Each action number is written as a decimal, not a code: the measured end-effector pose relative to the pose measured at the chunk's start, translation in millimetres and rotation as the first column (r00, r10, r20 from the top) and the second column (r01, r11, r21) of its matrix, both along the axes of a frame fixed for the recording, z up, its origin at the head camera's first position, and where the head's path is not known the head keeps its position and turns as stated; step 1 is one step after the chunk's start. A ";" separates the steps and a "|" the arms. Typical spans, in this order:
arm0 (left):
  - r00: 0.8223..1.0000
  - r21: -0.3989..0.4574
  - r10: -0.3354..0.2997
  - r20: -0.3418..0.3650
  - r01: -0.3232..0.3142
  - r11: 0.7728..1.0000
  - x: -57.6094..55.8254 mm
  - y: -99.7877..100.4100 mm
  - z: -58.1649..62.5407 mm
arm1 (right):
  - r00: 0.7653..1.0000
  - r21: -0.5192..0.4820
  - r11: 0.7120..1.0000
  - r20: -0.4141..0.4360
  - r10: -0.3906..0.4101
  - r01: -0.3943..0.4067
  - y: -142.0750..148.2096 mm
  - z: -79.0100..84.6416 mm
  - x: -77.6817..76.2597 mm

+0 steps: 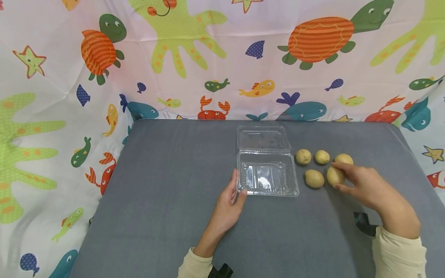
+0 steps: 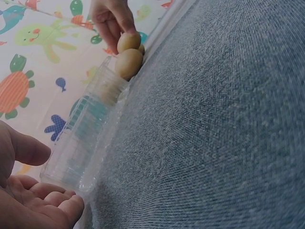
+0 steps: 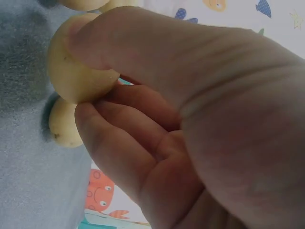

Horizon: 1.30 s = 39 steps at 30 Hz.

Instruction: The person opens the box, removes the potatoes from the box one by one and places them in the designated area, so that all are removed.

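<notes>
A clear plastic clamshell container (image 1: 267, 173) lies on the grey cloth with its lid (image 1: 263, 139) folded back, away from me. At its near left corner is my left hand (image 1: 226, 204), fingers along the left side and thumb at the front rim. In the left wrist view, that thumb and the loosely bent fingers (image 2: 52, 198) stand apart beside the container's end. My right hand (image 1: 368, 187) pinches a potato (image 3: 78, 64) between thumb and fingertips, to the right of the container. Whether this potato touches the cloth, I cannot tell.
Several other potatoes sit between the container and my right hand, among them a near one (image 1: 314, 179), a small far one (image 1: 322, 157) and one (image 1: 344, 158) behind the pinched potato. A curtain (image 1: 194, 96) printed with sea animals borders the grey table (image 1: 167, 185).
</notes>
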<state>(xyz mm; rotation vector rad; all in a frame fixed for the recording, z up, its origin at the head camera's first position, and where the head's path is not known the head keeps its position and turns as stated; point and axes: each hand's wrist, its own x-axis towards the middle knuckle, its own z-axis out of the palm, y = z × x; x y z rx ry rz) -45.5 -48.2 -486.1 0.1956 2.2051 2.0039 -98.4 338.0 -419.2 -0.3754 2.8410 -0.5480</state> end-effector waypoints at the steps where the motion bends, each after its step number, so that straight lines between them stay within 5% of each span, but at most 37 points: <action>1: 1.000 -0.001 0.000 0.005 0.000 1.000 0.0 0.0 -0.2 | 1.000 0.001 1.000 -0.004 0.006 -0.006 -0.1 -0.7 0.0; 18: 1.000 -0.006 0.013 0.008 -0.013 1.000 0.2 1.9 -3.1 | 0.999 0.034 0.999 -0.027 0.030 -0.029 -1.4 -15.8 1.1; 39: 1.000 0.059 0.027 0.009 -0.028 0.998 -2.3 1.8 -9.6 | 0.999 0.081 0.996 0.032 -0.035 0.032 3.3 -11.4 1.9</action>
